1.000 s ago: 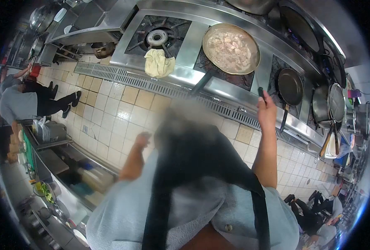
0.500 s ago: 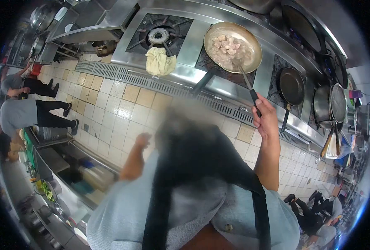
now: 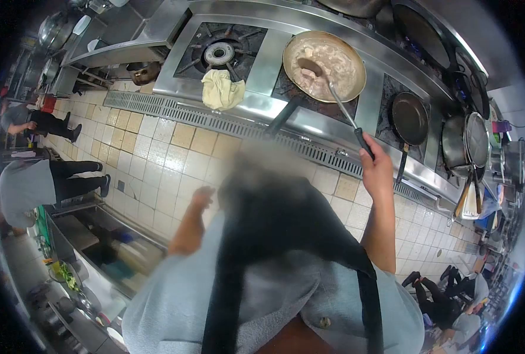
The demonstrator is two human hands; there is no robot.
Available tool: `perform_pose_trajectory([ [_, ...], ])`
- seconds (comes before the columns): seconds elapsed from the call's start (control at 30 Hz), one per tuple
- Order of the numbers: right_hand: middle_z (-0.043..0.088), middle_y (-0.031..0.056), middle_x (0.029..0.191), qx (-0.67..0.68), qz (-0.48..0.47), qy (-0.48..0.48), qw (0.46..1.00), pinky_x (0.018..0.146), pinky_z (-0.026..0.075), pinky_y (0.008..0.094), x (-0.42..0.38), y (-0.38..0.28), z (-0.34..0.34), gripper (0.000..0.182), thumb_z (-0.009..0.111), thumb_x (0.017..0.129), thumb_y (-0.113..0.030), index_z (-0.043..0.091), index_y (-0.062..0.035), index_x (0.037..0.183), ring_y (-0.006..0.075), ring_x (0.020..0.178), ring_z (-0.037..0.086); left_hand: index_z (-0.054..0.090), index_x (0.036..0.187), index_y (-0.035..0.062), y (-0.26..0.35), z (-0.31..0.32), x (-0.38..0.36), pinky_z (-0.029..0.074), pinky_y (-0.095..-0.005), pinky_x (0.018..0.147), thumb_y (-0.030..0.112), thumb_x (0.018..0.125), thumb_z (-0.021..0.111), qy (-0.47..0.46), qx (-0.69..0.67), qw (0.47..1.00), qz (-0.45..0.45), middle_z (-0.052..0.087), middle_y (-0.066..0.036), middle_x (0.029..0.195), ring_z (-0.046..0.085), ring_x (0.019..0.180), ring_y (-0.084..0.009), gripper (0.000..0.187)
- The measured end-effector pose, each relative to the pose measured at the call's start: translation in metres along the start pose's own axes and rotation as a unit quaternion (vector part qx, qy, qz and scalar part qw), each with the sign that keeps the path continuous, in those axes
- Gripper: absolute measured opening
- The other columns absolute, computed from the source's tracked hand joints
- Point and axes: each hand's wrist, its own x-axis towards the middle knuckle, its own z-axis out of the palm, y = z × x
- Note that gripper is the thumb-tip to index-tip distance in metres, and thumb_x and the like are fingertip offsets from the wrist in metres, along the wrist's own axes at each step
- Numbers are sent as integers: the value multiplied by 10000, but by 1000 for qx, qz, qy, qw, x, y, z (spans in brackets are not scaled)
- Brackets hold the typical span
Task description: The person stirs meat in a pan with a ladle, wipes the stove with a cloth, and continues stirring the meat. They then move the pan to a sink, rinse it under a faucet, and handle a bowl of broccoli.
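My right hand (image 3: 377,165) is closed around the black handle of a long cooking spoon (image 3: 343,107). The spoon's bowl rests among pale chunks of meat (image 3: 311,73) in a cloudy, light sauce (image 3: 339,65). These are in a wide frying pan (image 3: 362,88) on a stove burner, its dark handle (image 3: 283,116) pointing out over the stove's front edge. Away from the stove, over the floor, my left hand (image 3: 201,198) hangs with loosely bent fingers and nothing visible in it.
A pale yellow cloth (image 3: 222,91) drapes over the stove front beside a bare burner (image 3: 219,53). Right of the pan sits a smaller black frying pan (image 3: 409,119), then a large pot (image 3: 455,145). Other people (image 3: 29,186) stand at the left and lower right.
The spoon's bowl has swept to the left across the pan. The heaped meat has spread out into the sauce. My left hand has hardly moved.
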Motion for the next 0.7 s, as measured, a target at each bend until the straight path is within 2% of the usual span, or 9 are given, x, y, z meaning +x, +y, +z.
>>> perform_pose_trajectory([
  [0.07, 621, 168, 1016, -27, 20, 0, 999, 816, 435, 307, 4, 11, 12, 373, 531, 841, -100, 529, -68, 1212, 242, 911, 596, 471, 1236, 43, 14, 3, -9, 504, -325, 536, 238, 859, 544, 13, 3, 1000, -16, 538, -82, 1149, 602, 749, -198, 431],
  [0.2, 605, 191, 1063, -73, 67, 24, 995, 841, 418, 279, 8, 4, 16, 366, 526, 848, -101, 529, -60, 1212, 216, 951, 589, 471, 1237, 51, 5, 0, -5, 488, -304, 520, 217, 862, 541, 15, 5, 1000, -9, 531, -78, 1158, 591, 743, -197, 416],
  [0.3, 602, 200, 1023, -54, 12, 59, 997, 821, 447, 381, 4, -3, 10, 338, 532, 836, -114, 564, -103, 1172, 349, 942, 581, 529, 1147, 27, -31, -7, 20, 467, -355, 661, 319, 828, 568, 9, 40, 996, 79, 599, -75, 963, 586, 782, -224, 434],
  [0.37, 603, 196, 1017, -34, -9, 71, 997, 811, 450, 381, -3, -13, -1, 339, 532, 835, -113, 565, -106, 1172, 348, 927, 584, 592, 1018, 49, -31, -11, 17, 481, -332, 634, 261, 843, 552, -1, 61, 995, 73, 609, -92, 858, 587, 751, -228, 278],
  [0.4, 604, 192, 1011, -15, -33, 82, 996, 801, 453, 381, -5, -18, -5, 339, 532, 835, -112, 566, -110, 1173, 347, 912, 586, 630, 946, 83, -40, -14, 21, 496, -351, 688, 205, 834, 540, 13, 215, 963, 164, 631, -118, 874, 602, 817, -264, 189],
  [0.5, 605, 184, 1000, -23, -22, 88, 996, 808, 448, 381, -8, -30, -5, 348, 530, 833, -108, 562, -118, 1180, 344, 907, 582, 633, 989, 121, -58, -29, 44, 491, -372, 762, 182, 813, 541, -5, 371, 888, 273, 635, -118, 947, 596, 903, -294, 208],
  [0.57, 603, 184, 1006, -65, -3, 81, 995, 818, 445, 383, -5, -32, 7, 351, 533, 830, -107, 560, -123, 1180, 344, 922, 577, 632, 1013, 126, -39, -36, 43, 479, -363, 810, 174, 816, 532, -30, 430, 867, 251, 634, -103, 1003, 588, 962, -283, 226],
  [0.63, 602, 185, 1012, -106, 15, 72, 992, 828, 441, 384, -3, -29, 22, 354, 536, 828, -106, 559, -128, 1180, 344, 937, 572, 589, 1106, 111, -13, -39, 34, 483, -386, 774, 206, 833, 543, -26, 217, 973, 73, 618, -108, 1055, 602, 899, -280, 292],
  [0.7, 597, 190, 1026, -114, 30, 54, 992, 850, 435, 384, -8, -29, 36, 357, 546, 821, -111, 557, -125, 1177, 344, 974, 560, 559, 1147, 95, 6, -47, 34, 478, -399, 757, 235, 833, 554, -24, 148, 987, 61, 606, -108, 1073, 599, 859, -268, 344],
])
